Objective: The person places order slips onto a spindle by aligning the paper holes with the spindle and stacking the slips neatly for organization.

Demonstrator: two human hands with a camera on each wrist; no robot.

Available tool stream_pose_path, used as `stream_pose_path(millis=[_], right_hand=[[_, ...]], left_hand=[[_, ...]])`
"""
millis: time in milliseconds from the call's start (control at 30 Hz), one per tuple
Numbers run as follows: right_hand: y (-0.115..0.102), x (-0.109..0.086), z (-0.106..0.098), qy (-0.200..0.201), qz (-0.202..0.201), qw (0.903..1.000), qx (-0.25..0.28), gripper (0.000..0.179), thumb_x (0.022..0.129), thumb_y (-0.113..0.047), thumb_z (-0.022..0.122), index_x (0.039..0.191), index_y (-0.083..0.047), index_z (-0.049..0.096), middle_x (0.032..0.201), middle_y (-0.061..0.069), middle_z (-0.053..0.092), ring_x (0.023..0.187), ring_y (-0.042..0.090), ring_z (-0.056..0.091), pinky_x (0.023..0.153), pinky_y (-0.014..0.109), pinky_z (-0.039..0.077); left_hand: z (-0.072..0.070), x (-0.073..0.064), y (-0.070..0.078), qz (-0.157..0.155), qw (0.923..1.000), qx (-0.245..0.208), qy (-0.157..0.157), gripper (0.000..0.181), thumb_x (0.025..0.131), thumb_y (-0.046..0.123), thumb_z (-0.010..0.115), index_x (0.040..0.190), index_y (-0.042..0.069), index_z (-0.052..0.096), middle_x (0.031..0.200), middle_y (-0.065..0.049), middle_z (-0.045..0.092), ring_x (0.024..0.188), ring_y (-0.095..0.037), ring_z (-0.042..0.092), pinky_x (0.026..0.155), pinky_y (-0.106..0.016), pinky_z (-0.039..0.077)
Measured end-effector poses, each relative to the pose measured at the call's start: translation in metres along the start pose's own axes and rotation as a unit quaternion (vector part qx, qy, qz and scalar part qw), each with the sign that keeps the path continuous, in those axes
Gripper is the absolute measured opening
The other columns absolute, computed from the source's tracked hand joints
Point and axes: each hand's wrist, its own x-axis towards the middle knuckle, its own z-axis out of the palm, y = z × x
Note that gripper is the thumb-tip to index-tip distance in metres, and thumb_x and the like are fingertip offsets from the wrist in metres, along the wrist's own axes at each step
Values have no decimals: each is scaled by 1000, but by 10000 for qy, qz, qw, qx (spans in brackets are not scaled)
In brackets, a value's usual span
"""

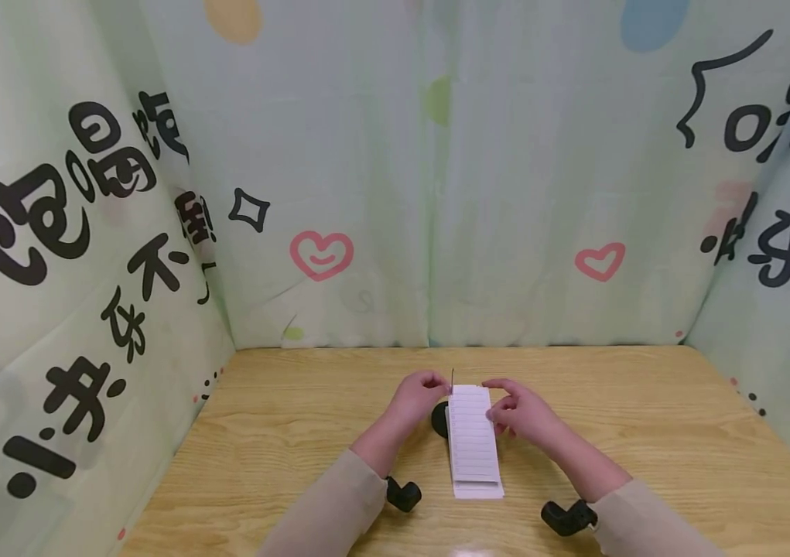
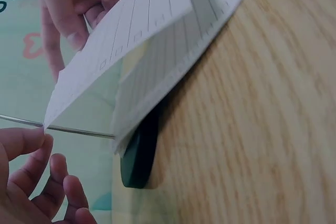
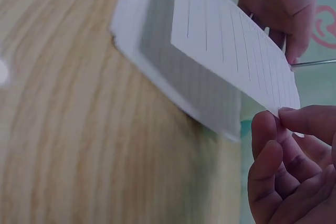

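Note:
A white lined sheet [image 1: 473, 433] is lifted at a slant over a stack of similar sheets [image 2: 163, 72]. Beneath the stack shows the round black base [image 1: 439, 419] of a paper spike, whose thin metal rod [image 2: 79, 131] rises past the lifted sheet's far-left corner. With thumb and forefinger, my left hand [image 1: 421, 394] pinches that corner right beside the rod. My right hand [image 1: 521, 414] pinches the sheet's right edge between thumb and fingers, its other fingers curled below in the right wrist view. The rod's lower end runs into the stack in the left wrist view.
All this stands on a wood-grain table [image 1: 283, 433]. Pale printed curtains [image 1: 395, 178] hang behind the table and along both sides. Black wrist camera mounts [image 1: 405, 495] stick out at the two sleeves.

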Motion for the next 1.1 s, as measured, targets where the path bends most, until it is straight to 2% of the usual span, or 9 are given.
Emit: stream_pose_path(millis=[67,267,533,867,1100], right_hand=[[3,2,3,-27,52,10000,-54,51,93,-2,63,142,-4,47,82,7,66,68,25,60,57,33,45],[13,4,9,-34,67,9998,-158,51,92,0,64,140,-2,49,79,8,64,66,23,59,60,33,48],[19,5,15,-22,258,9987,-432,48,92,-2,66,138,-5,51,76,7,61,63,21,57,60,33,48],[20,9,17,29,353,9971,-672,41,91,-3,67,129,0,50,76,6,60,62,19,56,57,29,45],[18,8,18,-24,422,9962,-755,44,89,-3,69,129,0,50,71,7,57,58,19,53,57,31,43]], left_hand=[[0,2,-4,-61,9998,160,-44,9,96,22,66,90,17,70,93,5,64,88,-17,55,82,-35,47],[1,3,-9,15,9985,509,-199,9,96,20,66,89,15,70,90,3,63,83,-17,54,73,-30,46],[5,3,-15,67,9946,1009,-247,10,94,20,69,86,14,67,82,1,59,74,-16,51,65,-27,41],[6,1,-14,84,9905,1331,-323,10,93,20,70,86,14,67,79,1,57,72,-15,50,62,-27,39],[5,2,-16,175,9868,1573,-328,12,93,20,70,83,14,67,77,2,58,68,-15,51,59,-26,40]])
